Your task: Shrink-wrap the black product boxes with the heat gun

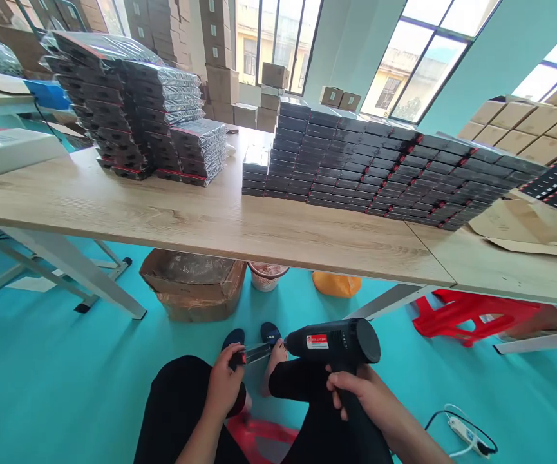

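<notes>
My right hand grips the handle of a black heat gun with a red and white label, its nozzle pointing left. My left hand holds a small flat black box wrapped in shiny film, right at the gun's nozzle, above my lap. I am seated with black trousers and dark slippers over the teal floor. On the wooden table ahead stand a long stepped stack of black boxes and a taller pile of film-wrapped boxes.
Under the table sit an open cardboard box, a small bucket and an orange bag. A red plastic stool lies at right. A power strip with cable rests on the floor. Cardboard cartons fill the background.
</notes>
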{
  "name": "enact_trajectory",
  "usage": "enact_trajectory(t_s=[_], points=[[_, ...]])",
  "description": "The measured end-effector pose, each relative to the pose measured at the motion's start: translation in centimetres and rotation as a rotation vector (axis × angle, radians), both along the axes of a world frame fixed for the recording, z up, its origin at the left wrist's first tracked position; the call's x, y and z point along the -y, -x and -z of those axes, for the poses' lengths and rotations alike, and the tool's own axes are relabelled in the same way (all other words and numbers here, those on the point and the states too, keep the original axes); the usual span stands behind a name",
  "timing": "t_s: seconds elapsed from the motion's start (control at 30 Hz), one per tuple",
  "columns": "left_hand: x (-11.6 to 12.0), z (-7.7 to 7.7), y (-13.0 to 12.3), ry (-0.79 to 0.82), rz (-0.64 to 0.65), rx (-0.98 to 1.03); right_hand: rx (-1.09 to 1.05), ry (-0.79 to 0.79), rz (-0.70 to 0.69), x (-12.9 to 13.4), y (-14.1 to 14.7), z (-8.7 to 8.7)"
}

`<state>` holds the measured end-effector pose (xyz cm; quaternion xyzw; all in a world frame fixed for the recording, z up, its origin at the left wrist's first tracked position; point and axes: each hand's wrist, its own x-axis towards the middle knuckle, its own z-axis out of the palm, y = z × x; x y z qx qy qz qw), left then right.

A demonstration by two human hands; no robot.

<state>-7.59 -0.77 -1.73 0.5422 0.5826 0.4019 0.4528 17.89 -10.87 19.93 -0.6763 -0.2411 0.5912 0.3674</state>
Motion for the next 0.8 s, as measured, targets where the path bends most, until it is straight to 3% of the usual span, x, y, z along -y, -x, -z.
enact_trajectory(t_s=[0.13,0.3,0.43,0.5,0.63,0.8], points=[[-0.2,0.3,-0.4,-0.026,0.009,-0.024,-0.155,-0.048,-0.088,0.9,0.3,0.0],[0.0,0.4,-0.5,-0.048,0.056,-0.062,-0.072,-0.042,-0.062,1.1,1.5,0.4],[-0.1,0.4,-0.2,-0.053,0.049,-0.056,-0.179,-0.003,-0.209,1.0,2.7,-0.1],[-0.2,0.2,-0.1,-0.016,0.015,-0.022,-0.157,-0.024,-0.199,0.8,2.9,-0.2],[-0.1,-1.0,-0.1,0.137,-0.020,0.158,0.020,-0.026,-0.054,0.4,1.3,-0.3],[0.1,-2.5,-0.6,0.351,-0.096,0.485,-0.165,-0.073,-0.080,-0.1,0.1,-2.3]])
